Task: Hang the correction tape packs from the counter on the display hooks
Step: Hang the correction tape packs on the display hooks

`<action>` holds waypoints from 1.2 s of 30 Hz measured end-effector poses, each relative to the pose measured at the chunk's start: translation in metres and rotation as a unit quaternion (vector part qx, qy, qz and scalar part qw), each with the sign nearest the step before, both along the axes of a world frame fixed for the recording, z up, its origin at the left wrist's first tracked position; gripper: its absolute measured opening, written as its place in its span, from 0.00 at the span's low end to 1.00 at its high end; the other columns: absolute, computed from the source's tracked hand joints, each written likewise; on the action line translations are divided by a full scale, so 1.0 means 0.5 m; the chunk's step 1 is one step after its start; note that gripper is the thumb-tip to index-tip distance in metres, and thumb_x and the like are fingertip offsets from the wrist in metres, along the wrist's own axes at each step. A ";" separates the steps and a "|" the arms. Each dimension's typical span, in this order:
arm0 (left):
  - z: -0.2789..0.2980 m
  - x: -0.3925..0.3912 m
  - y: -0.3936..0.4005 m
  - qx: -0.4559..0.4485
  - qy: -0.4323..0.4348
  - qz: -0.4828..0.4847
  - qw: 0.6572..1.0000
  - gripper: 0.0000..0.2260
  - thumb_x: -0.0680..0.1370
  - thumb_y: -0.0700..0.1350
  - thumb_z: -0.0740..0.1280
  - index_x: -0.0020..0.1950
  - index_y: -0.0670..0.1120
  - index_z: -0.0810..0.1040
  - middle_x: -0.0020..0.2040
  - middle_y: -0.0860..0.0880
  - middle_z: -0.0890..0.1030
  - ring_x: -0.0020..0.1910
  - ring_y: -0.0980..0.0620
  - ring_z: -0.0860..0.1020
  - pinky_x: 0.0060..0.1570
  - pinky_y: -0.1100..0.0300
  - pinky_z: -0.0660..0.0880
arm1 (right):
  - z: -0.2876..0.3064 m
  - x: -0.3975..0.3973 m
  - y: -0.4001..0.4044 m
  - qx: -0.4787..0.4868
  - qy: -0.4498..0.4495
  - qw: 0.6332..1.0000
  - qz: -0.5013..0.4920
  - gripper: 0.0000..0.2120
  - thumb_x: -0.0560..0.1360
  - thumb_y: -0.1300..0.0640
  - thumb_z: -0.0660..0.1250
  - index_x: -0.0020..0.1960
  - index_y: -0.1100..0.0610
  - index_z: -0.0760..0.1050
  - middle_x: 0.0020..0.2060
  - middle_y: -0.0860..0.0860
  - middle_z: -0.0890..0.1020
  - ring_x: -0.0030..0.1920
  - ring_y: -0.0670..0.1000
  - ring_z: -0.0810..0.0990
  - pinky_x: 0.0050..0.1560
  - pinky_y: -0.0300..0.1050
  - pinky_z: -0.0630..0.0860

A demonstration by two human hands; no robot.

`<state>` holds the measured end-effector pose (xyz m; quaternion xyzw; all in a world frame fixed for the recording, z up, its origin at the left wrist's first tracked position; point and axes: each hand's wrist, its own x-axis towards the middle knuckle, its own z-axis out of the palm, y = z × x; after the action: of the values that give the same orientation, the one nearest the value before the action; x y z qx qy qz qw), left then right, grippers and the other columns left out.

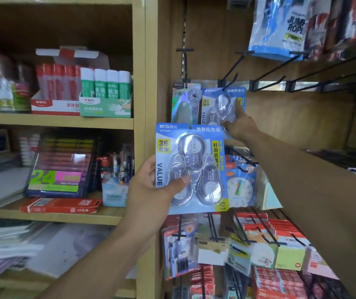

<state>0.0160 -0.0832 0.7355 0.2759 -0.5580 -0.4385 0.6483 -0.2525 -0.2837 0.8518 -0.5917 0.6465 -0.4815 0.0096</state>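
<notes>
Two blue correction tape packs in the head view, left hand (151, 186) gripping the near pack (191, 169) upright before the shelf post, right hand (240, 126) pinching the far pack (223, 106) at a black display hook (230, 79), green pack (185, 103) hanging just beside it

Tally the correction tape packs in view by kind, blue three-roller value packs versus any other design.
Blue three-roller value packs: 2, one in the left hand at, one on the hook under the right hand at.
Green single-roller pack: 1.
Total: 3.
</notes>
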 end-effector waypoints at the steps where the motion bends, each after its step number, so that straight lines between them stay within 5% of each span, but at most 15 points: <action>1: 0.001 0.004 0.001 -0.003 0.000 -0.004 1.000 0.21 0.75 0.34 0.76 0.63 0.51 0.81 0.53 0.52 0.89 0.51 0.53 0.88 0.45 0.64 0.83 | -0.002 0.000 -0.004 -0.003 0.001 1.000 0.001 0.43 0.80 0.43 0.67 0.83 0.40 0.40 0.71 0.61 0.73 0.66 0.62 0.77 0.63 0.47 0.71; 7: 0.006 0.015 -0.006 -0.004 -0.004 -0.004 1.000 0.22 0.73 0.34 0.76 0.64 0.50 0.81 0.54 0.51 0.89 0.51 0.51 0.88 0.47 0.58 0.83 | -0.002 0.007 0.014 -0.002 -0.012 1.000 0.000 0.45 0.75 0.48 0.71 0.83 0.44 0.48 0.67 0.61 0.75 0.65 0.62 0.77 0.65 0.51 0.76; 13: 0.007 -0.023 -0.023 -0.040 -0.009 0.023 0.999 0.20 0.73 0.33 0.77 0.59 0.53 0.81 0.51 0.55 0.89 0.50 0.55 0.88 0.47 0.61 0.83 | 0.006 0.020 0.137 -0.134 -0.059 0.988 0.048 0.26 0.78 0.55 0.71 0.74 0.56 0.71 0.63 0.56 0.81 0.65 0.54 0.78 0.55 0.41 0.73; 16: 0.015 -0.050 -0.034 -0.050 0.009 0.031 0.998 0.18 0.73 0.33 0.77 0.57 0.51 0.81 0.51 0.53 0.89 0.49 0.54 0.87 0.49 0.57 0.84 | -0.010 0.051 0.218 -0.169 -0.124 0.970 0.122 0.20 0.80 0.48 0.69 0.70 0.52 0.75 0.54 0.48 0.83 0.53 0.50 0.84 0.53 0.40 0.77; 18: 0.027 -0.068 -0.043 -0.050 0.029 0.029 0.998 0.19 0.73 0.34 0.78 0.60 0.47 0.81 0.53 0.50 0.89 0.51 0.50 0.87 0.52 0.52 0.84 | -0.029 0.067 0.273 -0.191 -0.178 0.950 0.172 0.16 0.81 0.49 0.69 0.67 0.51 0.76 0.48 0.52 0.83 0.42 0.51 0.84 0.46 0.47 0.83; 21: 0.054 -0.096 -0.056 -0.065 0.055 0.032 0.996 0.20 0.73 0.34 0.78 0.62 0.44 0.80 0.53 0.49 0.89 0.50 0.51 0.87 0.53 0.52 0.84 | -0.066 0.076 0.342 -0.197 -0.186 0.941 0.202 0.17 0.81 0.50 0.69 0.68 0.50 0.73 0.47 0.55 0.83 0.38 0.50 0.80 0.32 0.42 0.76; 27: 0.100 -0.153 -0.100 -0.124 0.017 0.042 0.991 0.19 0.73 0.35 0.78 0.61 0.45 0.78 0.52 0.49 0.88 0.48 0.55 0.87 0.52 0.54 0.84 | -0.115 0.050 0.369 -0.191 -0.146 0.945 0.222 0.38 0.72 0.55 0.79 0.76 0.46 0.66 0.57 0.43 0.83 0.51 0.43 0.85 0.47 0.38 0.81; 31: 0.122 -0.179 -0.141 -0.158 -0.019 0.062 0.985 0.19 0.75 0.38 0.78 0.63 0.46 0.77 0.52 0.55 0.86 0.48 0.63 0.85 0.51 0.63 0.82 | -0.104 0.026 0.337 -0.226 -0.091 0.955 0.167 0.39 0.69 0.45 0.80 0.75 0.36 0.66 0.68 0.46 0.77 0.66 0.48 0.79 0.64 0.56 0.79; 36: 0.150 -0.187 -0.168 -0.184 -0.099 0.107 0.972 0.24 0.77 0.50 0.77 0.71 0.51 0.76 0.56 0.56 0.86 0.50 0.63 0.83 0.54 0.57 0.83 | -0.077 0.025 0.312 -0.259 -0.096 0.951 0.138 0.38 0.72 0.51 0.78 0.78 0.43 0.66 0.67 0.47 0.75 0.67 0.41 0.75 0.68 0.52 0.76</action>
<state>-0.0776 -0.1674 0.8102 0.2518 -0.6577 -0.2269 0.6727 -0.2398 -0.1275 0.8132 -0.6084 0.4076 -0.6808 -0.0156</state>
